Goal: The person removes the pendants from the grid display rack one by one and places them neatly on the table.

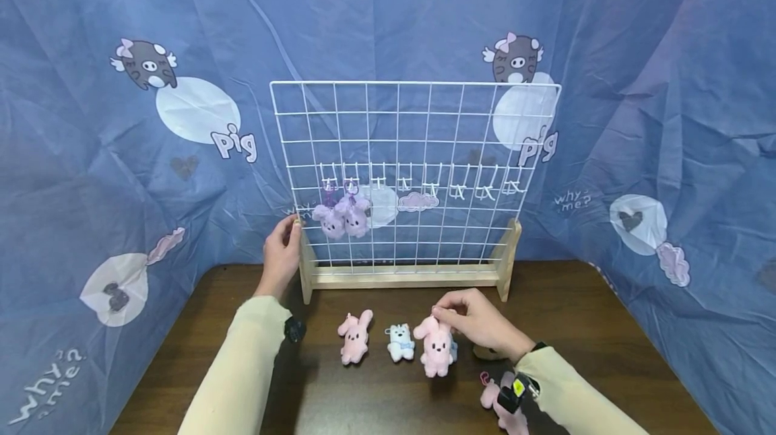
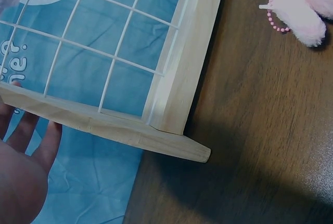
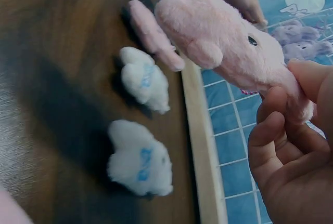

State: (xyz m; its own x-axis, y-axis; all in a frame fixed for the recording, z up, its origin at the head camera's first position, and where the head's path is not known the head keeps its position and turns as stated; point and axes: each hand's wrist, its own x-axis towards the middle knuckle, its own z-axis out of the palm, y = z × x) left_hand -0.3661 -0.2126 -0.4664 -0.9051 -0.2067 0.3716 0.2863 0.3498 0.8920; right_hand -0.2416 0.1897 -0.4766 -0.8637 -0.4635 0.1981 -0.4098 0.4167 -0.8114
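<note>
Three pink plush toys (image 1: 436,349), two white plush toys (image 1: 400,343) and two purple plush toys (image 1: 356,216) are being tallied | eight white hooks (image 1: 404,184) are being counted | one grid rack (image 1: 403,279) is being logged | two hands (image 1: 475,317) are being seen

A fuzzy pink plush toy (image 1: 436,351) with long ears, black eyes and a dark nose hangs upright from the right hand (image 1: 475,319), which pinches it at the top from two o'clock, and it sits near six o'clock from the middle of the white wire rack (image 1: 398,141). The rack stands upright in a pale wooden base (image 1: 400,279), touched at eight o'clock by the left hand (image 1: 282,250), with two lavender plush toys (image 1: 354,218) hanging side by side between eight and nine o'clock.
</note>
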